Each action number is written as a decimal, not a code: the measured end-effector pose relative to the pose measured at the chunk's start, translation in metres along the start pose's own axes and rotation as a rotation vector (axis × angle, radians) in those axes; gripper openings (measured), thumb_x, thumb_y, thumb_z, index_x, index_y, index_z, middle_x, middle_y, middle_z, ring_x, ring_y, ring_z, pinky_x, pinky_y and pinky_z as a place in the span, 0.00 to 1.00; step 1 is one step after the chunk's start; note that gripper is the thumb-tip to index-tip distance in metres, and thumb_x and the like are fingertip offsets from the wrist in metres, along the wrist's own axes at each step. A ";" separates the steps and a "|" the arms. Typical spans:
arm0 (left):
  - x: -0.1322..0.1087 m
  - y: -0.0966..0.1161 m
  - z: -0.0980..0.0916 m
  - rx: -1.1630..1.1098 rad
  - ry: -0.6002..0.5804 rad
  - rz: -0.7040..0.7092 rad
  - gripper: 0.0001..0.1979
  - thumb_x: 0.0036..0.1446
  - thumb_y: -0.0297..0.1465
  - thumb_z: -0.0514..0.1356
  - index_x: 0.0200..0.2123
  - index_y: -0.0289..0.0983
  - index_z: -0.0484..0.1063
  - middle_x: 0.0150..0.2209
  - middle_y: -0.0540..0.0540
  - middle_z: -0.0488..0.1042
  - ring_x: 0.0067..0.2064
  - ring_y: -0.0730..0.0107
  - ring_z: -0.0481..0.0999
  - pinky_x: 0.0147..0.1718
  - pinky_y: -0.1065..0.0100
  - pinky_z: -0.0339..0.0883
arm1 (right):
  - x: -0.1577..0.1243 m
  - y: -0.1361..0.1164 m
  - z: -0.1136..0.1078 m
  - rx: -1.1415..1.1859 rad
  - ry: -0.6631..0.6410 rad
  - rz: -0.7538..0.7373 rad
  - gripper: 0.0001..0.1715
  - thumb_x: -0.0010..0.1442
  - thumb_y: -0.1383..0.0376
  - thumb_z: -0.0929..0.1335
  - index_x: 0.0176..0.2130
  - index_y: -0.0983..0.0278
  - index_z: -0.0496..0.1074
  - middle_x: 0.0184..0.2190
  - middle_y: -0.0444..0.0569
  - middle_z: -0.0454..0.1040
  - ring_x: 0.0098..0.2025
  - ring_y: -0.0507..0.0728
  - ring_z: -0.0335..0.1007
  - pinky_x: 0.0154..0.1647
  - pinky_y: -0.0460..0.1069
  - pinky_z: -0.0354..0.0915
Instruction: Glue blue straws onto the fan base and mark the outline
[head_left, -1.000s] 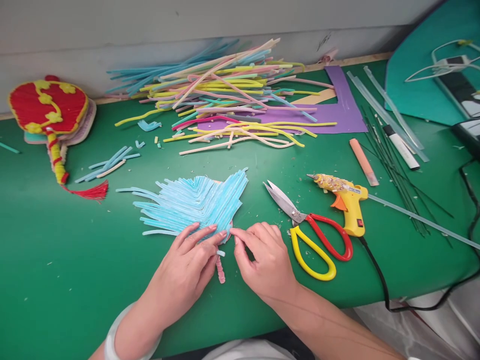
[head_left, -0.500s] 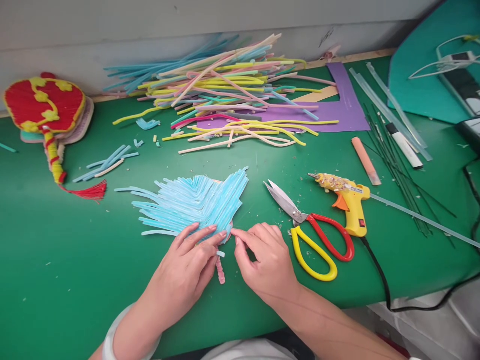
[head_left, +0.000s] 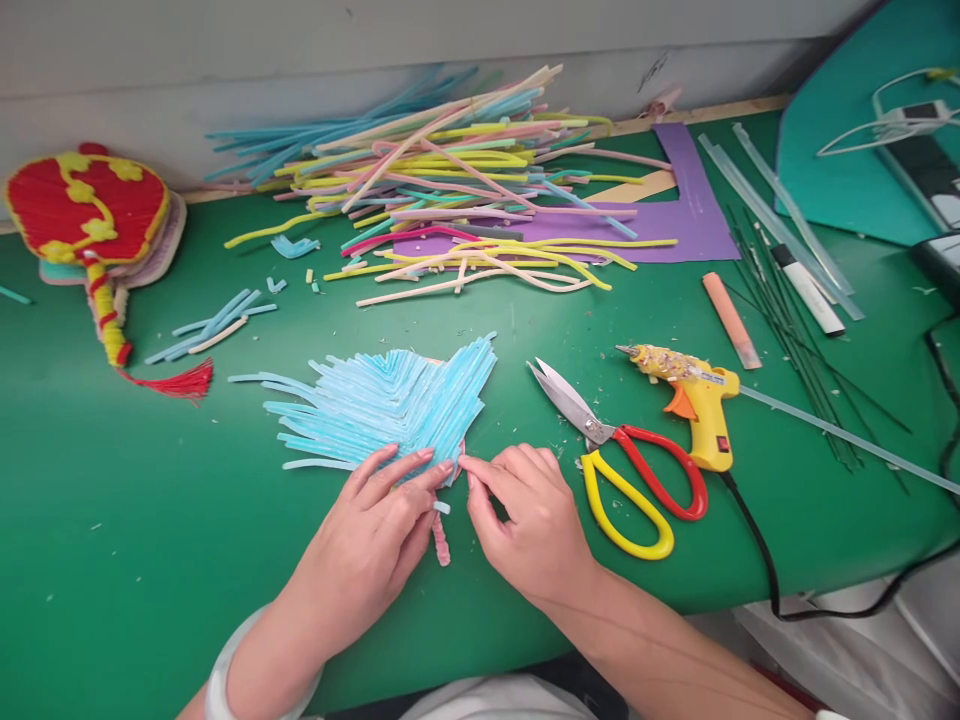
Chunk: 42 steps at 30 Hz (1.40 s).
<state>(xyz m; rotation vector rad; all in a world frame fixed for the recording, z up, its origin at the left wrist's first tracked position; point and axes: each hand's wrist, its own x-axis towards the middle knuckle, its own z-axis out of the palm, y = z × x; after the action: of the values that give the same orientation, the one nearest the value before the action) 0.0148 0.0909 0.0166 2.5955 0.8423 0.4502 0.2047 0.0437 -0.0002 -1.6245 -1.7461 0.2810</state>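
Note:
A leaf-shaped fan (head_left: pixel 397 395) covered in light blue pipe cleaners lies before me, its strips meeting in a V and their loose ends sticking out at the left. A pink wrapped handle (head_left: pixel 440 540) shows below it. My left hand (head_left: pixel 382 520) holds the fan's lower part, fingers across the strips and thumb tucked in; a short blue pipe cleaner end (head_left: pixel 442 508) pokes out beside it. My right hand (head_left: pixel 529 510) is closed at the fan's lower right edge, index fingertip touching it. Whatever is between its thumb and finger is too small to make out.
Right of the hands lie scissors (head_left: pixel 600 430) and a yellow glue gun (head_left: pixel 701 400) with its black cord. A heap of coloured pipe cleaners (head_left: pixel 442 170) covers purple sheet (head_left: pixel 705 220) at the back. A red-and-yellow fan (head_left: pixel 90 205) rests at the left.
Both hands keep almost the same place on the fan. The whole view has shifted very slightly; nothing else visibly differs.

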 end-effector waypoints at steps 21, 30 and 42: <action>-0.001 0.001 -0.002 -0.080 0.029 0.022 0.12 0.63 0.20 0.56 0.47 0.39 0.67 0.54 0.43 0.78 0.62 0.60 0.70 0.65 0.45 0.60 | 0.001 0.000 -0.001 -0.024 0.025 -0.005 0.13 0.65 0.72 0.64 0.42 0.66 0.78 0.25 0.45 0.71 0.30 0.53 0.65 0.34 0.51 0.57; -0.001 0.001 0.000 -0.092 0.035 -0.018 0.11 0.64 0.21 0.55 0.47 0.39 0.68 0.52 0.43 0.79 0.61 0.61 0.71 0.64 0.46 0.60 | 0.000 0.001 0.001 -0.043 0.014 -0.040 0.13 0.64 0.71 0.65 0.42 0.63 0.79 0.25 0.45 0.71 0.30 0.53 0.66 0.34 0.51 0.58; -0.005 -0.002 -0.024 -0.553 0.805 -0.326 0.04 0.65 0.26 0.57 0.41 0.41 0.65 0.42 0.46 0.80 0.48 0.62 0.79 0.52 0.52 0.71 | 0.002 0.001 -0.012 -0.008 0.260 -0.018 0.12 0.67 0.70 0.64 0.45 0.63 0.76 0.26 0.45 0.72 0.28 0.53 0.66 0.35 0.50 0.62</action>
<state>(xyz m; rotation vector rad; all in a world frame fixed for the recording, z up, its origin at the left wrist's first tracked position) 0.0004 0.0947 0.0358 1.6984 1.1423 1.4330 0.2127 0.0424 0.0089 -1.5727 -1.5644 0.0503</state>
